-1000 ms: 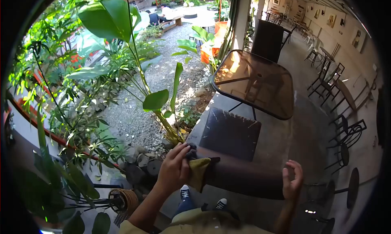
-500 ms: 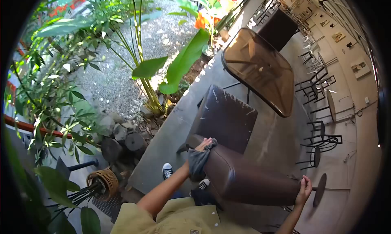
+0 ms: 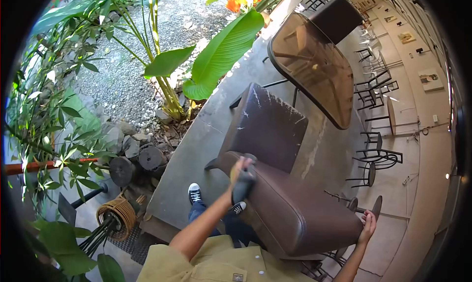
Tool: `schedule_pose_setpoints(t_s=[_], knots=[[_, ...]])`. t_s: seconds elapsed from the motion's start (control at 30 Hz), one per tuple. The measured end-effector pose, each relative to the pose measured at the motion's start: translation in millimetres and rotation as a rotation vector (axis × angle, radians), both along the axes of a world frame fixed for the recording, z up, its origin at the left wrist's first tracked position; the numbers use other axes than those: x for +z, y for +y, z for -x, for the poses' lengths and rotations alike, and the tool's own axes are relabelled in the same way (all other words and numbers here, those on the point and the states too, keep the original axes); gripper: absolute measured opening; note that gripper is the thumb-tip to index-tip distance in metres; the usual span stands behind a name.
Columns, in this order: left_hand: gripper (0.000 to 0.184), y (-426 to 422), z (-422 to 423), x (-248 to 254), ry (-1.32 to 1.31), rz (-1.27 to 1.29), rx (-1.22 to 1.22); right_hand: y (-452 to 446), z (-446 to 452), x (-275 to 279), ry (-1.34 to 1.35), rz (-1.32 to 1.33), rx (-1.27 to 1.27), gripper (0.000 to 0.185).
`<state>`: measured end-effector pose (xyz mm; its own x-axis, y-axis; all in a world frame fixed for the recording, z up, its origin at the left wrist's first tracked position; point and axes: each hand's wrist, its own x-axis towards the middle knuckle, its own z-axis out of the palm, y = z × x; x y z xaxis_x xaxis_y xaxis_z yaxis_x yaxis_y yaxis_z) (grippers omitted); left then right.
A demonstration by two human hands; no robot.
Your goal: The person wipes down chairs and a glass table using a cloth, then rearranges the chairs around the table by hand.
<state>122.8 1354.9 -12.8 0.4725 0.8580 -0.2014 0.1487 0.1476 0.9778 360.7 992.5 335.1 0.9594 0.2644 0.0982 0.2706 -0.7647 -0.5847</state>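
A brown padded chair stands close in front of me, its backrest nearest and its scuffed seat beyond. My left hand, blurred by motion, holds a dark grey cloth against the left end of the backrest. At the backrest's right end, my right hand rests with its fingers bent round the corner. Part of the cloth is hidden by my left hand.
A glass-topped table stands beyond the seat, with another dark chair behind it. Plants, stones and logs line the left. A wicker basket sits lower left. Stacked chairs line the right wall.
The view has tilted down and turned. The cloth has moved along the backrest's left end with my left hand. My right hand, earlier raised off the backrest, now touches its right end.
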Motion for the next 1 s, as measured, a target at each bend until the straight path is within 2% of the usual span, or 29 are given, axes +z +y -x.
schedule_pose_setpoints(t_s=[0.07, 0.13, 0.17, 0.23, 0.4, 0.5, 0.63, 1.0], knots=[[0.071, 17, 25, 113, -0.278, -0.382, -0.297, -1, 0, 1, 0.01, -0.009, 0.007, 0.04], [0.084, 8, 46, 190, -0.421, -0.223, -0.437, 3, 0, 0, 0.026, -0.017, 0.015, 0.039], [0.084, 5, 52, 213, -0.421, -0.226, -0.439, 5, 1, 0, 0.034, -0.024, 0.016, 0.039], [0.072, -1, 58, 238, -0.569, -0.157, -0.377, 4, 4, 2, 0.046, -0.035, 0.012, 0.038], [0.06, 7, 43, 174, -0.545, -0.161, -0.411, 5, 7, 3, 0.04, -0.052, -0.045, 0.041], [0.05, 15, 37, 138, -0.505, -0.068, -0.385, 8, 10, 7, 0.071, -0.025, -0.04, 0.04], [0.046, 20, 24, 57, -0.475, -0.017, -0.257, 11, 13, 14, 0.094, 0.003, -0.04, 0.04], [0.051, 35, 22, 53, -0.504, 0.425, -0.19, 8, 26, 26, 0.087, -0.01, -0.086, 0.039]])
